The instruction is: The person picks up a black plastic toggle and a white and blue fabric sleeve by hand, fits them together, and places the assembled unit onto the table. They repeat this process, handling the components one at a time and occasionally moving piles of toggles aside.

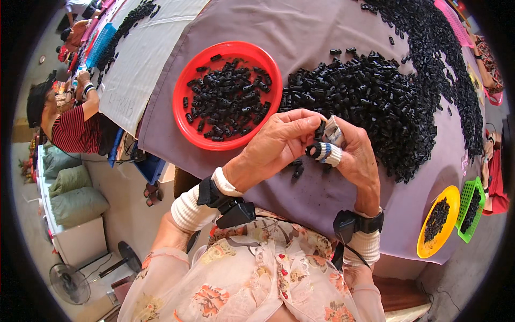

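My left hand (271,144) is closed in a pinch, thumb and forefinger meeting at a small black plastic piece (320,130). From the other side, my right hand (358,153) closes on the same piece; its fingertips partly hide it. Two of its digits wear coverings: a white knitted sleeve with blue stripes (327,154) and a pale wrap (333,131). Just beyond my hands spreads a large heap of similar black pieces (365,102). To the left, a round red tray (185,121) holds many more. A few loose pieces (296,169) lie below my left fingers.
A mauve cloth (236,19) covers the table. More black pieces (437,48) cover its far right. A yellow tray (449,206) and a green basket (479,188) stand at the right edge. Across the left side, a person in a striped shirt (78,126) works at another table.
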Demonstrator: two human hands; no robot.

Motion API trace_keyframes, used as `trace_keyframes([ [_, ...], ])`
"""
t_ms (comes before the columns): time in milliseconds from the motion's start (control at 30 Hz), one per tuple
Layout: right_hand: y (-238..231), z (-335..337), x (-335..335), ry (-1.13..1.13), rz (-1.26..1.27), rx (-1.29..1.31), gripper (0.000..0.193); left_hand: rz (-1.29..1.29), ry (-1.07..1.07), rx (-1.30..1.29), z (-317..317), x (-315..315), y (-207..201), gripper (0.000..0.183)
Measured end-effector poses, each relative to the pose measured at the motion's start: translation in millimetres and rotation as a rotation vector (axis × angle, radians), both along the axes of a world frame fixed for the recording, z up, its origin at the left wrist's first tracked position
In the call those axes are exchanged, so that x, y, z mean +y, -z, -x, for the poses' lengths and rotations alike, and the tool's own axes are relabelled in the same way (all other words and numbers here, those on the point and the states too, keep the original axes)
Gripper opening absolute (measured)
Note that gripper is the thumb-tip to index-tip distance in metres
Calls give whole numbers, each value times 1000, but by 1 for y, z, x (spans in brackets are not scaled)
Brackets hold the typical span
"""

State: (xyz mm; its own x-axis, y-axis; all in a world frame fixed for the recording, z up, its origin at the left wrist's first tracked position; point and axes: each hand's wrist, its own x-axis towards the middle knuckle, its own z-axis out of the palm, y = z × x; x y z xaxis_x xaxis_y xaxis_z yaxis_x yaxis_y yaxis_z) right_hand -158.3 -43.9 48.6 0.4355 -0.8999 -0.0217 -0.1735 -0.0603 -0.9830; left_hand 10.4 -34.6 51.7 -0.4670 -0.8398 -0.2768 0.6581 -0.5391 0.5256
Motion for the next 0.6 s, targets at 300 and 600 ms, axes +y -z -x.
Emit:
trace_keyframes([
  [300,0,2,-2,-17,33,52,35,-3,-20,-41,2,1,0,17],
  [600,-15,32,-1,271,-201,-84,14,212,-337,-793,-73,-9,-8,14],
])
